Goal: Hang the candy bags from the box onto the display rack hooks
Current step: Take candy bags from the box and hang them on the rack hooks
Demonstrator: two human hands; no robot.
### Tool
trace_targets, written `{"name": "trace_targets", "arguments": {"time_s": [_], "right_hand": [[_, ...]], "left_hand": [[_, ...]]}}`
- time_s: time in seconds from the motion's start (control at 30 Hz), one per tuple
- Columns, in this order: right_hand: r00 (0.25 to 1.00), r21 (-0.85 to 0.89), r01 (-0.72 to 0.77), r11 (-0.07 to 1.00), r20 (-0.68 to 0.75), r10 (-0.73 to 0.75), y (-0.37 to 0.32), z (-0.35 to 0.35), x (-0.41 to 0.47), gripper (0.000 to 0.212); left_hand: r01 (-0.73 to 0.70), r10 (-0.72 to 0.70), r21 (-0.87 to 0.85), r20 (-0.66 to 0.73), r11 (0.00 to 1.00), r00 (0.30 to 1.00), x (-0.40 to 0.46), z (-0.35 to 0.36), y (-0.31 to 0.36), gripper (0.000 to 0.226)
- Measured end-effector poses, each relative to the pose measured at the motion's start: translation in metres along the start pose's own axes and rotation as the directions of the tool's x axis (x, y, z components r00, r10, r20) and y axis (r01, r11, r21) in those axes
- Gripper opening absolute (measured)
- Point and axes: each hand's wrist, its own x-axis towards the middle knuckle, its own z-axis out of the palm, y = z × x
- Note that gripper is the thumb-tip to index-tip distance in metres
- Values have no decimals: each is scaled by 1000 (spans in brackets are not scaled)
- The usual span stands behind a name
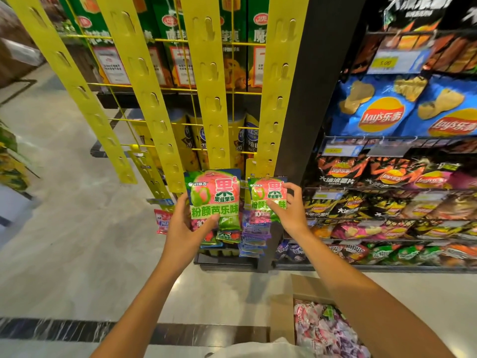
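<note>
Left hand [184, 224] grips a candy bag [215, 196] upright; right hand [290, 209] pinches a second bag [268, 195] just below the rightmost yellow strip [280, 94]. The right is nearer that strip; the box [284, 316] sits well below it.

The floor [77, 254] is pale and glossy, with a dark marbled band [64, 329] crossing it near the bottom; an open cardboard box [281, 316] of bags [325, 332] stands on it at lower right; the rack [222, 259] and the shelves [387, 267] rest on it behind.
</note>
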Motion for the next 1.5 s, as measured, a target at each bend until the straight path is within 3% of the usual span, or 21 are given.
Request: {"name": "trace_targets", "arguments": {"time_s": [0.27,0.37,0.5,0.63,0.8,0.93,1.2,1.37,1.5], "right_hand": [[992,-83,-22,996,120,32,5,0,-16,77],[998,-168,-47,985,24,52,7,-3,-31,65],[999,34,-36,999,35,35,-21,-6,-56,40],[981,175,-27,984,191,-7,-51,-4,-68,62],[990,163,76,984,108,-94,-68,-8,-70,31],[994,144,92,985,37,-98,-64,-22,-67,29],[996,16,42,999,80,-43,-54,-45,-62,31],[994,-18,28,999,106,-26,-59,-49,-58,30],[993,-27,40,999,110,-36,-63,-51,-53,29]], "left_hand": [[-13,14,-9,44,1000,999,5,9,-1,65],[-34,35,-18,69,999,997,6,13,0,64],[-48,52,-37,106,998,993,7,23,2,60],[-89,95,-43,172,995,980,7,41,6,55],[-190,182,0,279,982,943,9,63,13,45],[-283,248,89,282,955,927,24,75,18,54],[-270,254,37,242,962,936,74,89,40,63],[-238,225,22,250,971,942,93,93,41,49],[-194,173,46,287,980,942,98,95,42,25]]}}
